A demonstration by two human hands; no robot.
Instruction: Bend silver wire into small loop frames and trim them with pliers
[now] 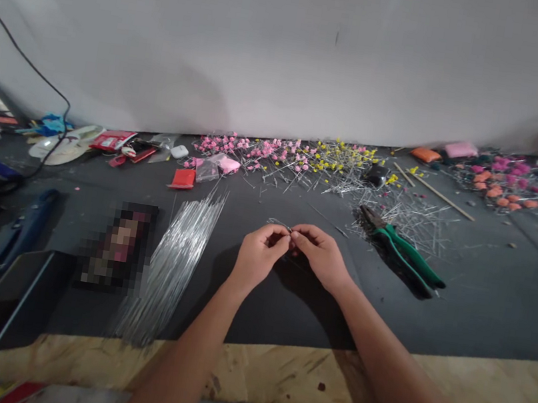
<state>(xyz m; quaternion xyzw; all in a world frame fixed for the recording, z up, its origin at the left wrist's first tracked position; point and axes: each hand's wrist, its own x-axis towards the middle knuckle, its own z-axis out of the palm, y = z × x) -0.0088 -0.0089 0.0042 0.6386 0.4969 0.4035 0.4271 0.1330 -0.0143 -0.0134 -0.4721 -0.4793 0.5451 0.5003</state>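
Observation:
My left hand [264,251] and my right hand [317,254] meet fingertip to fingertip above the dark work surface. Between them they pinch a thin metal wire [276,221], only a short piece of which shows past the left fingers. Left of my left hand lies a bundle of straight silvery wires [178,252]. To the right of my right hand rest pliers with green handles [405,254], jaws toward a pile of short wire pieces [412,219].
Along the wall lie wires tipped with pink bits [256,149], yellow bits [346,156] and orange bits [496,189]. A thin stick [444,199] lies at the right. Left are a red packet [183,178], a dark tablet-like device [14,298] and a blue tool [25,229]. A wooden edge [273,374] runs in front.

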